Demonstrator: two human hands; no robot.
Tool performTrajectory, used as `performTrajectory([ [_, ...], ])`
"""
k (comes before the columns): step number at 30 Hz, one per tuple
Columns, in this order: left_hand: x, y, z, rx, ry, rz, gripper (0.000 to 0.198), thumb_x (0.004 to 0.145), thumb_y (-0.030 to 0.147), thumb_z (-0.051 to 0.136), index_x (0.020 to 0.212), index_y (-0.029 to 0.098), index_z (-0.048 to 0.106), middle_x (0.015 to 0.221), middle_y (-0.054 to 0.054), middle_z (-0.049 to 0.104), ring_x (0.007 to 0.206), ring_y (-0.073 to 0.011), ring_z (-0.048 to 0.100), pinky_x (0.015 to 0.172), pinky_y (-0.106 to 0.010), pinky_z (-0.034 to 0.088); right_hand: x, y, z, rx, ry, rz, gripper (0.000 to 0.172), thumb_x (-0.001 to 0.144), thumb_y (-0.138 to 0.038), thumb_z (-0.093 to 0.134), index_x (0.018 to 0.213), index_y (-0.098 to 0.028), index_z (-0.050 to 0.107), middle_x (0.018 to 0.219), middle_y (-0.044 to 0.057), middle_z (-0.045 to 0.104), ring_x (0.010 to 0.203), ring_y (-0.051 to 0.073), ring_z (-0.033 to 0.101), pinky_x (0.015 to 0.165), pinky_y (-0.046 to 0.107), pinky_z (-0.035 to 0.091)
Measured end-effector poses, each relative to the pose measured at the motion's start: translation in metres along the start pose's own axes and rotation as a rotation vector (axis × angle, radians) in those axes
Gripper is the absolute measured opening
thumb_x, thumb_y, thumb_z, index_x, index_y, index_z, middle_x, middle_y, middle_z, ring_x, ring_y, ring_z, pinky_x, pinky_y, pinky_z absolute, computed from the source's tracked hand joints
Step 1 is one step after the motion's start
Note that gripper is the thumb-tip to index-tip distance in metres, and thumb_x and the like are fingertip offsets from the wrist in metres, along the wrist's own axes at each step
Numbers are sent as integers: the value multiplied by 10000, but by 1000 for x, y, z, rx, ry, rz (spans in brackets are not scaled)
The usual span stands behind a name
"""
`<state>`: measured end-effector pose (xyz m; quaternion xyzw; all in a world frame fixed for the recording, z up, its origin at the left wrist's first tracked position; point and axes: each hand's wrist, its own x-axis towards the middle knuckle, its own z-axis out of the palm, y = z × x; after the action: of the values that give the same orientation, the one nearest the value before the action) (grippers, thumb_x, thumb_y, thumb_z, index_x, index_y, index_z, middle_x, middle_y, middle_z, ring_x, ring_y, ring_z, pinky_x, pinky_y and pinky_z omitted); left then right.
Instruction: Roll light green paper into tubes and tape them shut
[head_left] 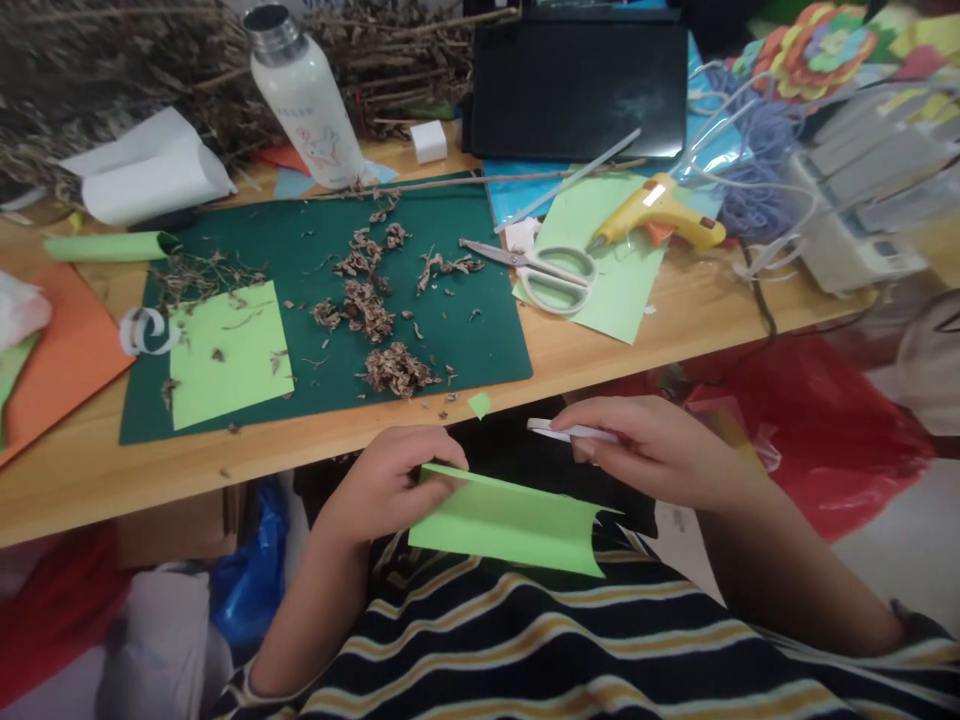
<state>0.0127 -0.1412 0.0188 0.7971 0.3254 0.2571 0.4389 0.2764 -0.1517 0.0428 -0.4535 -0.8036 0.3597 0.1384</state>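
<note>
My left hand [390, 480] is closed on the left end of a light green paper sheet [517, 525], held below the table edge over my striped shirt. My right hand [645, 445] pinches a thin white strip [570, 431] that sticks out to the left, just above the green sheet's right end. Both hands are in my lap, in front of the wooden table [675, 310].
On the table lie a dark green cutting mat [450, 330] with dried plant bits, a green paper square [225, 350], white-handled scissors [547, 270], a yellow glue gun [660, 212], a white bottle [304, 95], a rolled white sheet [150, 170], orange paper [67, 350] and a black laptop [577, 85].
</note>
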Motion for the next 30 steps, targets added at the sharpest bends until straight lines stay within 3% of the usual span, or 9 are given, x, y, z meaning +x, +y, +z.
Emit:
performTrajectory([
  [8, -2, -5, 4, 28, -69, 51, 326, 712, -20, 406, 886, 199, 574, 848, -34, 595, 783, -120, 559, 685, -236, 450, 8, -7, 4, 68, -81, 11, 202, 788, -165, 414, 947, -181, 538, 742, 22, 646, 632, 115, 599, 560, 206, 449],
  [15, 3, 3, 5, 155, -86, 66, 240, 740, 51, 421, 866, 188, 573, 881, -46, 624, 831, -150, 567, 731, -281, 457, 15, -18, 11, -33, -165, -6, 155, 822, -204, 413, 915, -183, 535, 761, 27, 628, 635, 127, 570, 549, 222, 414],
  [19, 4, 2, 9, 172, -12, 147, 217, 741, 61, 412, 823, 185, 570, 805, -35, 652, 748, -139, 587, 688, -273, 451, 19, -25, 15, -49, -225, -64, 173, 830, -207, 417, 947, -184, 543, 795, 34, 636, 673, 141, 571, 589, 241, 422],
  [25, 1, -4, 14, 340, 137, 218, 178, 738, 72, 447, 774, 201, 565, 712, -4, 658, 651, -122, 582, 648, -265, 428, 23, -27, 19, -5, -207, -189, 235, 836, -162, 372, 978, -180, 559, 814, 44, 656, 714, 143, 595, 639, 253, 440],
  [30, -1, -5, 17, 393, 138, 276, 141, 820, 156, 393, 807, 191, 529, 731, -22, 659, 652, -136, 567, 632, -285, 415, 23, -26, 21, 28, -196, -195, 278, 831, -161, 360, 1043, -180, 538, 900, 59, 664, 772, 150, 610, 672, 263, 454],
])
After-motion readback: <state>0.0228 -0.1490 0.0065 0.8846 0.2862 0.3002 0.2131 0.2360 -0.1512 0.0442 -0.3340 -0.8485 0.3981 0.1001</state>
